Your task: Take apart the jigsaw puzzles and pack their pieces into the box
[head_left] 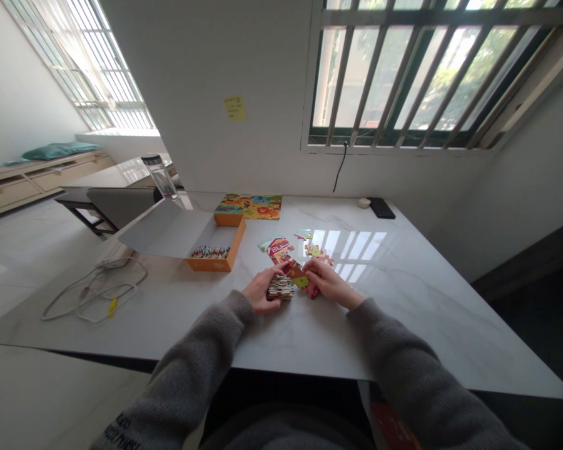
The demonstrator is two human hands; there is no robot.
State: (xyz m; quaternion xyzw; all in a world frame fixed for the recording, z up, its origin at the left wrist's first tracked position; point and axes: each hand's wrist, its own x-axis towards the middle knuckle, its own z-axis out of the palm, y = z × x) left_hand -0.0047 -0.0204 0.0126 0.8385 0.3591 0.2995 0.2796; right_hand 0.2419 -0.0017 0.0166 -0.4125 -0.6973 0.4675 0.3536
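Observation:
My left hand (264,290) is wrapped round a stack of jigsaw pieces (280,287), its thumb and fingers at either end. Just to the right, my right hand (327,282) pinches at a colourful jigsaw piece (301,279) beside the stack; its fingertips partly cover the piece. Loose pieces, one of them pink-red (313,291), lie under and beside the right hand. Beyond both hands rest a joined red-and-white section of puzzle (280,249) and several yellow-green pieces (313,250).
An orange box (209,265) with upright puzzle pieces stands left of my hands. Behind it lies a colourful animal picture (256,206). A white cable (91,290) is coiled at the left, a glass bottle (161,178) stands at the far left, and a black phone (381,208) lies at the back right.

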